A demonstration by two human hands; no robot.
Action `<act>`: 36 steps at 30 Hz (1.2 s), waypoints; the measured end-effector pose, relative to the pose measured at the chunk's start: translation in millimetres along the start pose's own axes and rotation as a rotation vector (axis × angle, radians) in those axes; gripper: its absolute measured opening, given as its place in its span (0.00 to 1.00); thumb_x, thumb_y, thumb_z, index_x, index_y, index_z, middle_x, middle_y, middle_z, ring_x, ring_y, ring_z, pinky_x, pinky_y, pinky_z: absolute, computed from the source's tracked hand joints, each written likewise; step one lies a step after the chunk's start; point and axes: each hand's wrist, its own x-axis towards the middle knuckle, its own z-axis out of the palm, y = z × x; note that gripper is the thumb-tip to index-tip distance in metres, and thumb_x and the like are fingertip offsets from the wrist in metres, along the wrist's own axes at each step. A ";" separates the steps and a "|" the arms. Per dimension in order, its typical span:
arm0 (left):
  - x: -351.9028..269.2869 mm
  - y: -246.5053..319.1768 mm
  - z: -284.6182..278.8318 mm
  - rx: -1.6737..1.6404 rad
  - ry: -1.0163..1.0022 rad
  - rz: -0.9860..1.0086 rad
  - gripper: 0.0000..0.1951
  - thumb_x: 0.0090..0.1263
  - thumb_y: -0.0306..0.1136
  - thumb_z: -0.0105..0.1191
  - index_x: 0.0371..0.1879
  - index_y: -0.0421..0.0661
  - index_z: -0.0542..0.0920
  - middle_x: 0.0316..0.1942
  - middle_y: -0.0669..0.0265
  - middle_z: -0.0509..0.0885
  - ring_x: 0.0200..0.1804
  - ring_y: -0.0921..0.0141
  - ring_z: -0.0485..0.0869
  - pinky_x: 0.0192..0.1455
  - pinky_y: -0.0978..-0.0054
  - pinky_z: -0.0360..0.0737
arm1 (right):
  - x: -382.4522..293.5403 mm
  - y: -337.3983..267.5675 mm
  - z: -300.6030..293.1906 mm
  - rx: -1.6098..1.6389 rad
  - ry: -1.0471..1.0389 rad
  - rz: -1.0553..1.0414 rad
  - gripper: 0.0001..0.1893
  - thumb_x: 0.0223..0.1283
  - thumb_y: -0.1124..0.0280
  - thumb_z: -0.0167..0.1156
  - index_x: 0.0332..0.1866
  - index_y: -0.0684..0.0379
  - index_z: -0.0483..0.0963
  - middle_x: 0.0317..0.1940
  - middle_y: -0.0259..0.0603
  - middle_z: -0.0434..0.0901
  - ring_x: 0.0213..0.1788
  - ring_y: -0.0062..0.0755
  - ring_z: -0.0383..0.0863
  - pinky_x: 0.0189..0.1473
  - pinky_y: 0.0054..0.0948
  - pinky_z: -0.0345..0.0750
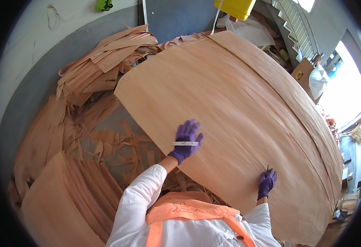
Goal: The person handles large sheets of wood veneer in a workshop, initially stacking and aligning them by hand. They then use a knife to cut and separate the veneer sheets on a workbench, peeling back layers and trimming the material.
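A wide sheet of wood veneer spreads in front of me, its grain running lengthwise. My left hand, in a purple glove with a white band across its back, is laid over the sheet near its left edge, fingers extended. Farther right, over the same sheet, my gloved right hand grips a small dark tool with a thin pointed end. Most of that tool is hidden by the fingers, so its exact kind is unclear. A narrow brown strip runs along the far right part of the veneer.
Torn veneer scraps are heaped against the wall at the left. Loose pieces litter the grey floor. Stacked veneer sheets stand at lower left. A yellow container is at the top, and a broom head at the right.
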 end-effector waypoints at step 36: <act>158.7 -254.6 19.6 0.126 -0.370 0.242 0.32 0.63 0.50 0.49 0.63 0.46 0.64 0.66 0.54 0.61 0.68 0.49 0.56 0.67 0.41 0.48 | -47.4 -162.4 11.2 0.015 0.079 0.488 0.19 0.56 0.70 0.55 0.53 0.67 0.73 0.53 0.57 0.74 0.60 0.53 0.68 0.62 0.41 0.65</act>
